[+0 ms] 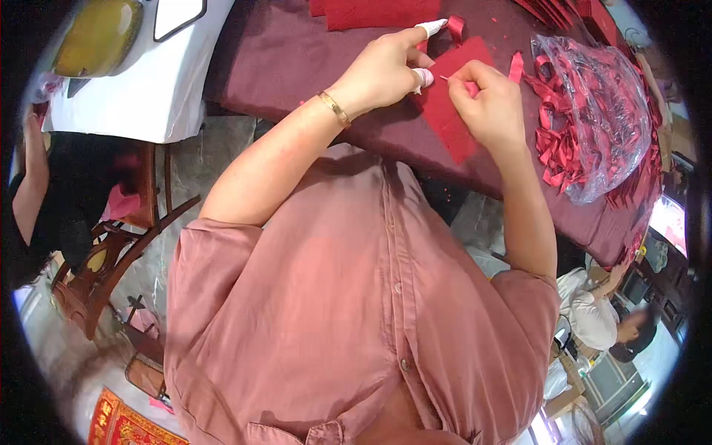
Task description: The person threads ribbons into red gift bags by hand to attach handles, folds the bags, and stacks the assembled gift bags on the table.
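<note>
My left hand [393, 65], with white wraps on its index finger and thumb, rests at the left edge of a flat red fabric piece [461, 133]. Its index finger and thumb are spread apart; the index tip touches or lies close to a looped red ribbon [456, 30]. Over the same fabric, my right hand [489, 100] is closed in a pinch on a thin pale stick [443, 77], whose tip points left toward the wrapped thumb. Something pink shows among the right fingers, too small to name. Another red ribbon end [516, 67] stands out just beyond the right hand.
A clear plastic bag [604, 111] full of red ribbons lies to the right on the dark maroon tablecloth [297, 44]. More red fabric pieces [378, 13] are at the far edge. A white-covered table [133, 111] and wooden chair [111, 267] stand left. Another person [593, 311] is at lower right.
</note>
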Tool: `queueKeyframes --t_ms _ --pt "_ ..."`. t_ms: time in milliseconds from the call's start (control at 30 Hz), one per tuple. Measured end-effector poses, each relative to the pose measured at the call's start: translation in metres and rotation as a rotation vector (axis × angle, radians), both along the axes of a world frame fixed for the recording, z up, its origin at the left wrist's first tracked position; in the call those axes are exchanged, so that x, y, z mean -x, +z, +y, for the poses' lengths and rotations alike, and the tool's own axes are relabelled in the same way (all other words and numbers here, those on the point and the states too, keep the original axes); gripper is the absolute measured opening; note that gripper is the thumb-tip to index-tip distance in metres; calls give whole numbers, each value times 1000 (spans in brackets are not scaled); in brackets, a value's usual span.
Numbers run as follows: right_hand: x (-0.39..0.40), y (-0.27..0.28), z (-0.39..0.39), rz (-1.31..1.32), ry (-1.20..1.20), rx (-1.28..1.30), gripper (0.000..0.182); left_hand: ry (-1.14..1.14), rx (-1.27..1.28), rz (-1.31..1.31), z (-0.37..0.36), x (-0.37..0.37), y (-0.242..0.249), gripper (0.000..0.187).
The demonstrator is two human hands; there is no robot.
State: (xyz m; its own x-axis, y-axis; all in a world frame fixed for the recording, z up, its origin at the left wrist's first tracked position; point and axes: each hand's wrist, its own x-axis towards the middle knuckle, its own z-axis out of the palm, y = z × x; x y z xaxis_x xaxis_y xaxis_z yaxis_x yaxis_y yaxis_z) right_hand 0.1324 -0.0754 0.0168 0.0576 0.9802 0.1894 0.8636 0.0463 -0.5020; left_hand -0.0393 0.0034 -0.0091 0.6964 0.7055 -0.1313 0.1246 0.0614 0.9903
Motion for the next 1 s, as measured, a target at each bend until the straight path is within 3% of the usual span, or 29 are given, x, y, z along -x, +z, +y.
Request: queueKeyframes --t_ms 667,833,1000 --pt "9 6 2 -92 46 72 17 -44 57 -63 -1 4 -3 61" --pt "35 20 -2 -450 -28 159 19 14 -116 4 -10 -2 -4 56" --pt "29 18 1 -387 -49 249 21 99 -346 65 -27 -5 13 58"
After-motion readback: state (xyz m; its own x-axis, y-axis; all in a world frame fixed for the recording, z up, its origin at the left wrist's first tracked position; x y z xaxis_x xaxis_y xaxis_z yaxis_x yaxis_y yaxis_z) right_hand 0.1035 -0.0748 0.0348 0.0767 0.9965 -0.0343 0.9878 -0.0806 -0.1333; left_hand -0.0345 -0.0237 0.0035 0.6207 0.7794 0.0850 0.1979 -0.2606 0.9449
